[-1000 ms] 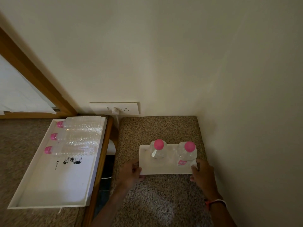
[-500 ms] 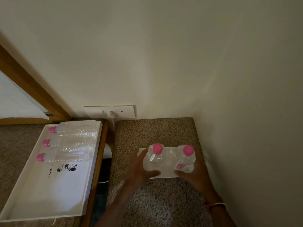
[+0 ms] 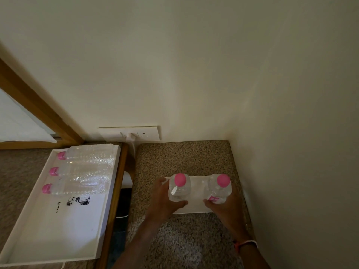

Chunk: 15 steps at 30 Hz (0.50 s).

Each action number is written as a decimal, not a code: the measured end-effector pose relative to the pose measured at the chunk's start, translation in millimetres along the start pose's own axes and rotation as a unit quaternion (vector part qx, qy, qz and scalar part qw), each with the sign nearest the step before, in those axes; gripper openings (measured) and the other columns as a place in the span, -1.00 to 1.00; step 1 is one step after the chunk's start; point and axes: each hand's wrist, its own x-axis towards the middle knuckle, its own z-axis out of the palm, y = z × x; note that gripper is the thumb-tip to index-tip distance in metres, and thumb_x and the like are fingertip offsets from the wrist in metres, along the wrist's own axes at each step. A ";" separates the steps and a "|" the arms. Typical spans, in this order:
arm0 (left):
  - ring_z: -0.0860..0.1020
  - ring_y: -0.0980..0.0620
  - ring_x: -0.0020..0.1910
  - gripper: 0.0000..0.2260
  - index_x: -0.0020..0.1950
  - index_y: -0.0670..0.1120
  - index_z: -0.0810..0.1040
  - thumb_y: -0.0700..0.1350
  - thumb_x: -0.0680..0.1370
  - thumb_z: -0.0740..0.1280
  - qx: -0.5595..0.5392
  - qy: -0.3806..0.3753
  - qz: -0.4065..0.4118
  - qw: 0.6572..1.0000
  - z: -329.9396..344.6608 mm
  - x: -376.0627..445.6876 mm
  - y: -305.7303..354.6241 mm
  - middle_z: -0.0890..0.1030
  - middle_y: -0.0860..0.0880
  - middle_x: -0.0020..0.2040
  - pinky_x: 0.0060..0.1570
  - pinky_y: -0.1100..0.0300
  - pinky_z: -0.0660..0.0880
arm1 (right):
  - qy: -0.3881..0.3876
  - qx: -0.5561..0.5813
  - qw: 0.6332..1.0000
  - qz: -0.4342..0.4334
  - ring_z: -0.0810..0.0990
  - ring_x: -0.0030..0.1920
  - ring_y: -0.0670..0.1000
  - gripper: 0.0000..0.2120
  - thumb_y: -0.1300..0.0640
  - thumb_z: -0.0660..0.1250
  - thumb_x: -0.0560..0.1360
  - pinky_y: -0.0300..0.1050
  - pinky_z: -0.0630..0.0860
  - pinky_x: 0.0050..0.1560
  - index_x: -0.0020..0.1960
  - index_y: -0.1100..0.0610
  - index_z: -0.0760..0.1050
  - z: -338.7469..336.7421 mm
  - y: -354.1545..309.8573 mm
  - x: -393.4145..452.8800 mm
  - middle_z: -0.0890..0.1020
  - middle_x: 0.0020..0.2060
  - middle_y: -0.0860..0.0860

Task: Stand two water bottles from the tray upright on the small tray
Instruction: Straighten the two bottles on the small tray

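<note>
Two clear water bottles with pink caps stand upright on the small white tray (image 3: 198,191) on the speckled counter. My left hand (image 3: 163,200) is wrapped around the left bottle (image 3: 179,188). Around the right bottle (image 3: 220,189) my right hand (image 3: 223,210) holds its lower part. The large white tray (image 3: 58,230) at the left holds three more bottles (image 3: 81,171) lying on their sides, caps to the left.
The counter (image 3: 184,158) sits in a corner, with walls close behind and to the right. A wall socket (image 3: 136,133) with a white plug is behind. A wooden edge (image 3: 114,191) and a gap separate the counter from the left surface.
My hands moved from the small tray's front corners onto the two standing bottles and now grip them. The view shifted slightly.
</note>
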 end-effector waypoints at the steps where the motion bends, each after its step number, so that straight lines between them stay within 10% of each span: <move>1: 0.44 -0.06 0.19 -0.31 0.03 0.48 0.39 0.00 0.14 0.69 -0.004 0.009 0.010 1.000 -2.0 -1.3 -0.9 0.33 0.34 0.07 0.14 0.09 0.40 | 0.000 -0.004 1.000 -0.002 0.59 0.16 0.02 -0.20 0.19 0.67 0.11 -0.09 0.55 0.14 0.31 0.08 0.46 -0.3 0.8 1.0 0.62 0.12 -0.01; 15: 0.44 -0.10 0.27 -0.30 0.03 0.53 0.35 0.02 0.18 0.69 -0.018 0.003 0.011 1.000 -9.5 -8.8 -3.1 0.28 0.41 0.10 0.31 -0.10 0.44 | -0.006 -0.058 0.998 -0.006 0.59 0.01 -0.07 -0.34 0.10 0.67 0.13 -0.21 0.50 0.00 0.18 0.03 0.54 1.1 3.3 5.9 0.60 -0.04 -0.13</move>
